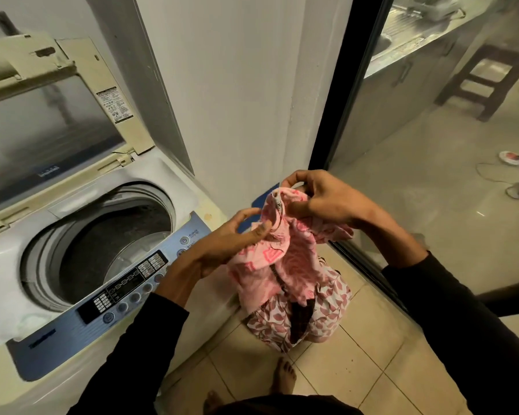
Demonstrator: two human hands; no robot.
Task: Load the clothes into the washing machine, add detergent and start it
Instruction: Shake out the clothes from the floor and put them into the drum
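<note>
Fingers (259, 227) of left hand (231, 238) and right hand (318, 199) pinching pink garment (264, 265). Left of fingers: open washing machine (81, 235), drum (114, 244). Below fingers: floral clothes pile (327, 313) on floor (357, 369).

Washer lid (51, 121) and its hinge side cut off by the left edge; label on the lid (114, 104) too small to read. Drum (114, 247) interior dark, can't tell what's in it. Control panel (126, 286) partly covered by the left hand (231, 235) and its sleeve; button text unreadable. Pink garment (270, 262) hides most of the patterned clothes pile (327, 313) on the floor and part of the right hand (321, 199) fingers. Blue object (264, 199) behind the garment mostly hidden, can't identify it. Room behind the glass door (431, 175) hazy; small round thing with a cord (511, 158) unclear. Stool (485, 76) blurred.
</note>
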